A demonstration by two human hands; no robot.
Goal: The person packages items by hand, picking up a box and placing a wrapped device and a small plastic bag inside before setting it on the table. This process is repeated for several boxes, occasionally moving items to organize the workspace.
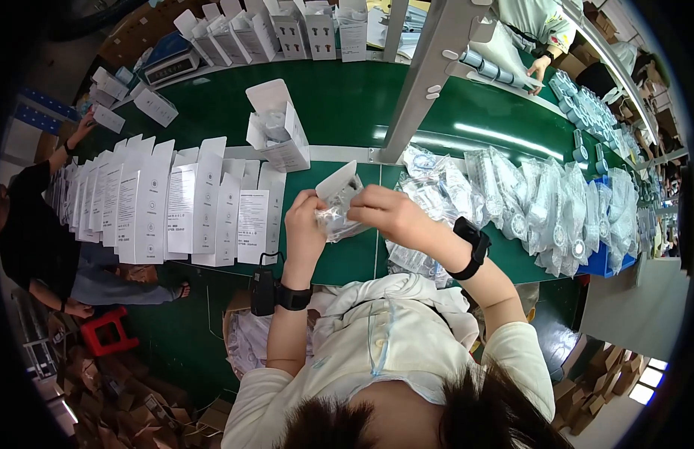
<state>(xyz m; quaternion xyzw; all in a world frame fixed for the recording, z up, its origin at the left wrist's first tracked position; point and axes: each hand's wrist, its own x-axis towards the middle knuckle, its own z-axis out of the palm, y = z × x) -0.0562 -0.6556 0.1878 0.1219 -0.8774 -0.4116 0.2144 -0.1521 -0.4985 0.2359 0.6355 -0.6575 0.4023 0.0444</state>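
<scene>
In front of my chest, above the green table, a small white carton (337, 182) is tilted with its flap up. A crinkled clear plastic bag (334, 223) bulges from it, with something dark showing inside; its contents cannot be made out. My left hand (305, 224) is closed around the carton's left side. Coming in from the right, my right hand (392, 213) pinches the bag at the carton's opening, its fingertips partly hidden. Behind them stands another open white carton (283, 146) with a clear bag in it.
Rows of upright white cartons (149, 202) line the left. Bagged parts (504, 187) pile up at the right, some over a blue bin (612, 258). A metal post (418, 93) rises behind my hands. Co-workers' hands show at far left (87, 123) and far right (540, 71).
</scene>
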